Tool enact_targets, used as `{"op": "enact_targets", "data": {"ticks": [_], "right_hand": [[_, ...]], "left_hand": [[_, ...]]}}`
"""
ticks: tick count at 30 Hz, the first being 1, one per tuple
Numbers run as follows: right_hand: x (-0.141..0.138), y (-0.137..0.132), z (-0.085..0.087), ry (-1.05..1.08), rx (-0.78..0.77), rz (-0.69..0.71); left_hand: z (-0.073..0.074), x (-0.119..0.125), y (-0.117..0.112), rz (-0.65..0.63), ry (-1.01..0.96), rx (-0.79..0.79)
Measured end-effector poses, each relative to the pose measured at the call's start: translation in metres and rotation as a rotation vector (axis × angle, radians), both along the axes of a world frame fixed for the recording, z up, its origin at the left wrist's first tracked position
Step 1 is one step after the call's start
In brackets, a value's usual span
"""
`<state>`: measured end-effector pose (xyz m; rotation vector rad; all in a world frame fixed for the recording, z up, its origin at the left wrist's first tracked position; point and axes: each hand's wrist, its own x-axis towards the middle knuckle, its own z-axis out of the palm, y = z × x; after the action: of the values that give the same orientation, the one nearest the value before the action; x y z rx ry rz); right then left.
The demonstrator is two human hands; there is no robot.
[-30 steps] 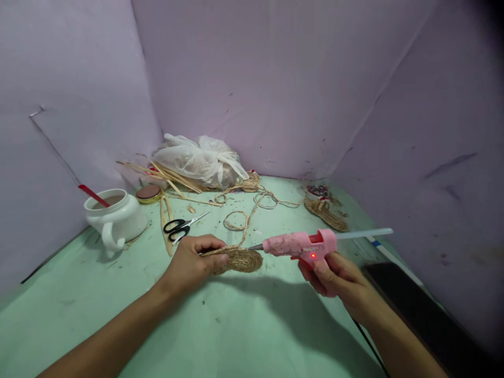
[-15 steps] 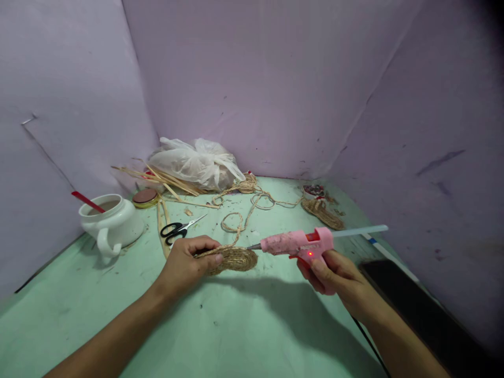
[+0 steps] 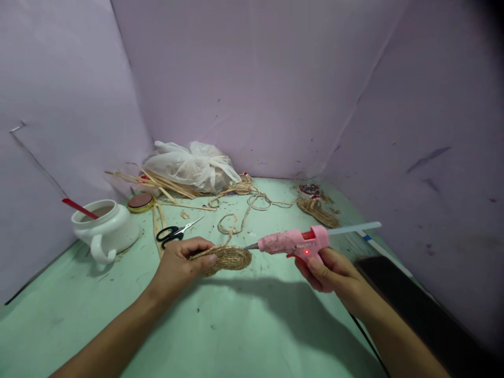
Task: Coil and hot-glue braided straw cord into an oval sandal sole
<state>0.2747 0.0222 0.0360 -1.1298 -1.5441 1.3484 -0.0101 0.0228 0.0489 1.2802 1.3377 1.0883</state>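
Note:
Between the thumb and fingers of my left hand (image 3: 188, 261) is a coiled rope sole (image 3: 233, 258), held a little above the table. A loose rope strand (image 3: 230, 226) runs from its upper edge back across the table. My right hand (image 3: 326, 269) is wrapped around the handle of a pink glue gun (image 3: 293, 242), whose red light is lit. The gun's metal nozzle points left at the sole's right upper edge; whether it touches cannot be made out. A clear glue stick (image 3: 356, 228) sticks out of the gun's back end.
Black-handled scissors (image 3: 177, 231) lie behind my left hand. A white pot (image 3: 106, 226) with a red-handled tool stands at left. A white plastic bag (image 3: 192, 165) and wooden strips (image 3: 163, 184) are at the back. Another rope sole (image 3: 318, 211) lies back right, near a dark flat object (image 3: 401, 299).
The whole view has shifted slightly, so things sit a little further left. Both hands keep their holds, and the nozzle stays by the sole's upper edge.

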Motion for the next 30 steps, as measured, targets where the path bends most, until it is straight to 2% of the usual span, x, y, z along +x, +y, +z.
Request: {"op": "enact_targets", "data": {"ticks": [10, 18, 30], "right_hand": [[0.0005, 0.0005, 0.0008, -0.022, -0.01, -0.002], [0.0005, 0.0021, 0.0018, -0.014, 0.004, 0.018], [0.0035, 0.0033, 0.0004, -0.025, 0.031, 0.028]], "left_hand": [[0.0017, -0.0017, 0.001, -0.002, -0.014, 0.002], [-0.0064, -0.0051, 0.0024, 0.028, 0.001, 0.012], [-0.0037, -0.0057, 0.0019, 0.068, -0.071, 0.019]]}}
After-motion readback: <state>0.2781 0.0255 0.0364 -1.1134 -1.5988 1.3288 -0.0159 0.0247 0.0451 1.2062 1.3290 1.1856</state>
